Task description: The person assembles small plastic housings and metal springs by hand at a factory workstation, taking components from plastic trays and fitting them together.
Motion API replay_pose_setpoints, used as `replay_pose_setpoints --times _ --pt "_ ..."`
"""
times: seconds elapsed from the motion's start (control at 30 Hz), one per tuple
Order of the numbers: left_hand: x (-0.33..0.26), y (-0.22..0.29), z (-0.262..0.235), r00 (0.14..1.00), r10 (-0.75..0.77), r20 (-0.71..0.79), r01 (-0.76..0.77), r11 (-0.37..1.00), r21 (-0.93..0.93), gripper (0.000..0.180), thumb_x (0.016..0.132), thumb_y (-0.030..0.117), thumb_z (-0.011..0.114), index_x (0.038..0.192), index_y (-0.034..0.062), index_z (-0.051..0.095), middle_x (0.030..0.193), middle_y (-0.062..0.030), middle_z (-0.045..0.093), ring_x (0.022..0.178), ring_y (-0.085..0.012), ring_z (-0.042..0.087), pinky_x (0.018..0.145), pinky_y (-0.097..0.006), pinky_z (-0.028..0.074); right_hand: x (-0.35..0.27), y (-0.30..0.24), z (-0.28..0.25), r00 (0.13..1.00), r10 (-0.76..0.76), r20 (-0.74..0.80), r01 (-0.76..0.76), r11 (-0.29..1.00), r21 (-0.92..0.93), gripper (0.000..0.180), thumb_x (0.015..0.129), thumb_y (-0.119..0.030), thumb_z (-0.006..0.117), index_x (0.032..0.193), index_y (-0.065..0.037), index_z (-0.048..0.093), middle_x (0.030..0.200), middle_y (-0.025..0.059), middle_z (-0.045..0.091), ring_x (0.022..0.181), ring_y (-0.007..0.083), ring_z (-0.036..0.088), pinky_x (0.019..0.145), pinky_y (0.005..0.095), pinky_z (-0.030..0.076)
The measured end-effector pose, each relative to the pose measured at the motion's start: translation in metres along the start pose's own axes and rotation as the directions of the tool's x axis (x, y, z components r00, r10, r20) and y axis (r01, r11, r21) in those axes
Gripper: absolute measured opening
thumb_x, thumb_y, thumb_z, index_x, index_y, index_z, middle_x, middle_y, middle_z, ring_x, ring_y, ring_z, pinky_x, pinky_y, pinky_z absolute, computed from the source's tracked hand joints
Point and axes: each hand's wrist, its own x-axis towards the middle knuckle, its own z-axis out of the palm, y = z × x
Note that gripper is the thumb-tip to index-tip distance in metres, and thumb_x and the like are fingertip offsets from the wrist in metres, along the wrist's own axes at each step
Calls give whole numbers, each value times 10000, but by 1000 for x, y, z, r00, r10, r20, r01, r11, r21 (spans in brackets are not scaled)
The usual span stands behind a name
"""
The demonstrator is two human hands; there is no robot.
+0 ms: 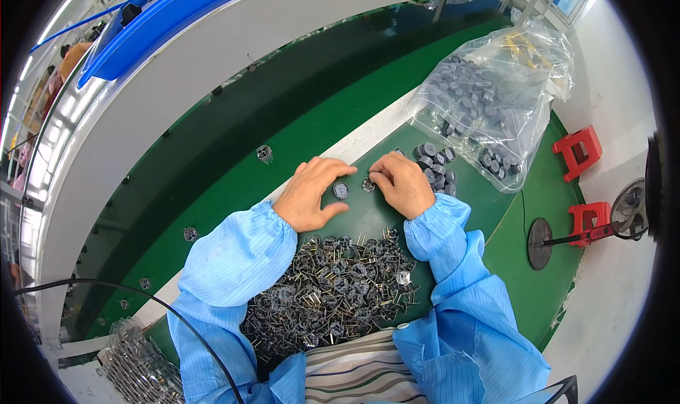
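My left hand (pixel 312 193) is open over the green tabletop, thumb and fingers apart around a round grey part (pixel 341 190) lying between them. Just to the right, the thumb and forefinger of my right hand (pixel 405 186) pinch a small dark part with metal bits (pixel 368 184). A broad heap of dark parts with metal pins (pixel 329 290) spreads in front of my body, below both hands. Beyond my right hand lies a small pile of round grey caps (pixel 435 164). Blue sleeves cover both forearms.
A transparent bag of grey caps (pixel 467 96) lies at the far right. Left of the table runs a green belt (pixel 234 184) carrying scattered single parts (pixel 264 153). A blue tray (pixel 163 21) sits above it. Red stools (pixel 579 153) and a fan (pixel 629 207) stand right. Clustered transparent pieces (pixel 138 365) lie lower left.
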Motion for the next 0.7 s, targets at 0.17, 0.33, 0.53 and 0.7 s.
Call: replay_pose_setpoints --times 0.17,0.33,0.53,0.7 --pt "-3 -3 -4 997 -64 37 58 985 160 479 795 219 865 1217 126 660 1129 -36 635 1121 -270 565 968 -413 403 2 -4 -8 969 -244 31 232 948 218 62 893 -79 719 940 -51 689 964 111 637 922 336 665 783 440 545" --pt "-3 -8 2 998 19 51 -25 993 113 462 781 234 879 1173 125 661 1155 -29 620 1128 -269 549 954 -411 398 0 8 5 967 -246 73 238 966 104 107 849 -110 769 911 -71 691 959 82 626 894 312 663 764 431 549" --pt "-3 0 7 991 -45 -124 55 995 78 441 742 223 907 1101 118 674 1157 -63 594 1129 -283 547 970 -425 395 0 -3 1 985 -173 18 172 985 25 126 820 -129 805 863 -73 702 890 74 640 870 296 666 722 421 546" --pt "-3 -4 7 997 -38 -60 47 987 152 394 752 277 905 1020 106 671 1087 -49 575 1097 -264 543 929 -401 397 3 -6 4 992 -120 36 108 965 240 118 823 -98 806 836 -57 697 861 68 661 856 291 653 704 401 528"
